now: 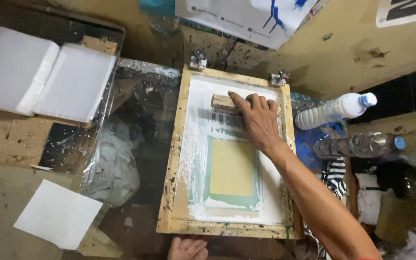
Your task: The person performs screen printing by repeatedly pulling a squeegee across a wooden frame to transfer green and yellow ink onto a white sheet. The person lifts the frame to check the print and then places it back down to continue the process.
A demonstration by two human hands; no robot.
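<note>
- Where the picture's bottom edge cuts it off, the left hand (187, 249) rests with fingers loosely spread just below the near rail of the wooden frame (172, 159); I judge it steadies the frame, though whether it presses the wood or only lies beside it cannot be told, and it grasps nothing visible.
- Since the frame lies flat on the glass table (140, 125), its mesh sits level, smeared with white ink (273, 192) around a yellowish rectangle (232, 167) bordered in green.
- Reaching from the right across the frame, the right hand (256, 120) is clamped palm-down over the wooden squeegee (223, 102), fingers wrapped over its top edge, which suits pushing down evenly.
- That squeegee lies crosswise at the far end of the mesh, under the fingers, beyond the yellowish rectangle.
- At the far rail, two metal hinge clamps (198, 60) pin the frame to the table, probably so it lifts and falls in register.
- Off right, two plastic bottles (335, 111) lie on their sides, well apart from both hands.
</note>
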